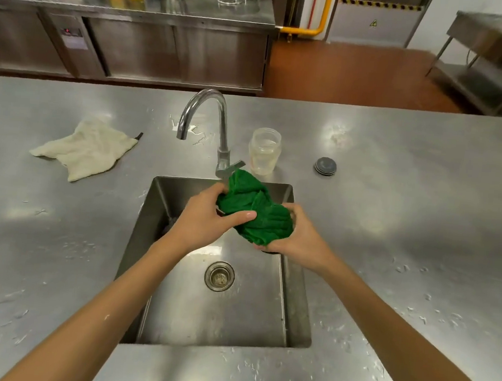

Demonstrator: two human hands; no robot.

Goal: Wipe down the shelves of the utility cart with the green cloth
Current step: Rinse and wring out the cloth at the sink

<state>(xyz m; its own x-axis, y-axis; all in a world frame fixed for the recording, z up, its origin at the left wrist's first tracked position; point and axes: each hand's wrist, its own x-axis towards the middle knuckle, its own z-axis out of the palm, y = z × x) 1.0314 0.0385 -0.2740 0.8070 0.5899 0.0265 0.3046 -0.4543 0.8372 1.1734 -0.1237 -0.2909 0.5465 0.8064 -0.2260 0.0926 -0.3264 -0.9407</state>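
The green cloth [257,212] is bunched up above the back of the steel sink [297,300]. My left hand [205,216] grips its left side, thumb laid across the front. My right hand [297,237] cups it from the right and below. Both hands hold it over the basin, just in front of the tap's base. No water runs from the curved tap [207,116]. A steel trolley-like frame [495,59] stands at the far right across the floor; I cannot tell if it is the utility cart.
A crumpled white cloth [86,148] lies on the wet steel counter [408,219] left of the tap. A clear plastic jar [264,150] and a grey sink plug [324,165] sit right of it. The drain [219,276] is uncovered. Steel cabinets with bottles stand behind.
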